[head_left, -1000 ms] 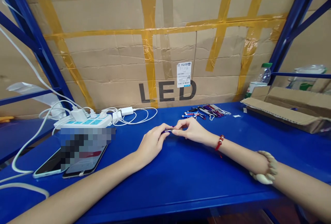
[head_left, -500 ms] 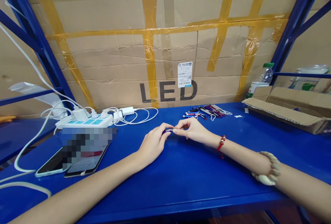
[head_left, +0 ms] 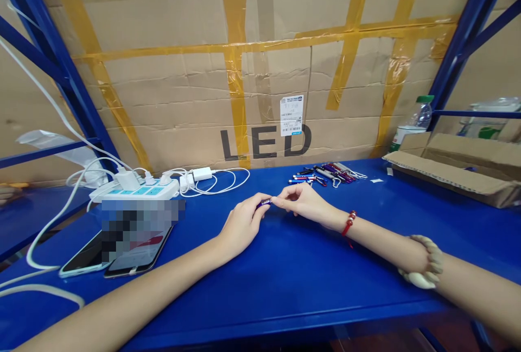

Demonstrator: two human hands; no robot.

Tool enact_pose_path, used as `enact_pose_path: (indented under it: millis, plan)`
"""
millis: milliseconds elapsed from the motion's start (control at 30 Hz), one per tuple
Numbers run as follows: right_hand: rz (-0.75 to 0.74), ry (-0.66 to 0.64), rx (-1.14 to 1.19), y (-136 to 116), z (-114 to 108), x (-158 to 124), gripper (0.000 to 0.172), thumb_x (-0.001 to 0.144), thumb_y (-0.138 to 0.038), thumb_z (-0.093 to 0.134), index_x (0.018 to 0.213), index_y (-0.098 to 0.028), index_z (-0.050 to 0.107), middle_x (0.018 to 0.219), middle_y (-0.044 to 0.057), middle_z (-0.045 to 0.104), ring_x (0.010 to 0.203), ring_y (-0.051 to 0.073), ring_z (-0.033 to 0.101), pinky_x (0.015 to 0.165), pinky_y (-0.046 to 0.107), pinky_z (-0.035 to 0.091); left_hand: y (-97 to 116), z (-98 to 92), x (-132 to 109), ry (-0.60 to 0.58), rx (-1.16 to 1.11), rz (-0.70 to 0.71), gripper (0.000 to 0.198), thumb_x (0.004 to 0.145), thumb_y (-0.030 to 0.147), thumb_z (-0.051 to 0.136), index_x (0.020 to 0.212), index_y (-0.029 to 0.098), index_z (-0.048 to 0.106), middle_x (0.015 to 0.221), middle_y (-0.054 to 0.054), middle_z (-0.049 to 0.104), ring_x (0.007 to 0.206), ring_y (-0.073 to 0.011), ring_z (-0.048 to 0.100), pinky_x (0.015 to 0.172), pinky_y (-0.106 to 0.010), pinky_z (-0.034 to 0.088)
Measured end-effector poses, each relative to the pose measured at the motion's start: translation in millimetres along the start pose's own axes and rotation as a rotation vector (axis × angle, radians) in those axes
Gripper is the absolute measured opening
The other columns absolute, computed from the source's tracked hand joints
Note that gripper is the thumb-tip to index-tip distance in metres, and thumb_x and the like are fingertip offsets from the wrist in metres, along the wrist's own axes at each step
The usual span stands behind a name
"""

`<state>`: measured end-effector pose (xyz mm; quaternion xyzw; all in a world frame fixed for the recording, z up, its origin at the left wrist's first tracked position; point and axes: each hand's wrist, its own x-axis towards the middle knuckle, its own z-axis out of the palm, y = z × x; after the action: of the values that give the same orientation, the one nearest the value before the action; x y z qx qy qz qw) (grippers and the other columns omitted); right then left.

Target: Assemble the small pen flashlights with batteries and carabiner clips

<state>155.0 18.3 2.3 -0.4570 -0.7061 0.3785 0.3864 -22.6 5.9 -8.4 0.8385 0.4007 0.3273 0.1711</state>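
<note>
Both of my hands meet over the middle of the blue table (head_left: 293,281). My left hand (head_left: 242,224) pinches a small purple pen-shaped gadget (head_left: 265,203) with a silver tip. My right hand (head_left: 303,204) pinches the other end of the same gadget, fingers closed around it. A red bead string and a pale beaded bracelet sit on my right forearm. A row of several similar coloured gadgets (head_left: 325,173) lies farther back on the table, beyond my right hand.
A white power strip (head_left: 134,190) with plugs and white cables sits at the left, two phones (head_left: 118,251) in front of it. An open cardboard box (head_left: 459,170) and a plastic bottle (head_left: 413,124) stand at the right. A taped cardboard sheet marked LED (head_left: 260,70) closes the back.
My hands have stayed together on the purple gadget, with only slight finger movement. The view has shifted a little.
</note>
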Motion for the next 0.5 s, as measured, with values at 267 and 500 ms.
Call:
enact_pose_path:
  millis: [267, 500]
  plan:
    - [-0.047, -0.005, -0.016, 4.3, 0.2, 0.6, 0.041, 0.062, -0.053, 0.067, 0.057, -0.014, 0.057, 0.049, -0.003, 0.049, 0.045, 0.006, 0.041, 0.042, 0.019, 0.032, 1.2, -0.3, 0.4, -0.012, -0.021, 0.019, 0.029, 0.089, 0.025, 0.038, 0.113, 0.023, 0.055, 0.093, -0.002, 0.065, 0.077, -0.0149, 0.059, 0.074, -0.026, 0.044]
    - [-0.106, 0.042, -0.045, 5.4, 3.0, -0.1, 0.041, 0.063, -0.054, 0.067, 0.058, -0.014, 0.058, 0.050, -0.003, 0.051, 0.046, 0.006, 0.041, 0.043, 0.020, 0.031, 2.9, -0.4, 0.4, -0.014, -0.014, -0.005, 0.027, 0.090, 0.025, 0.036, 0.109, 0.024, 0.054, 0.080, 0.000, 0.063, 0.072, -0.0138, 0.058, 0.069, -0.025, 0.044]
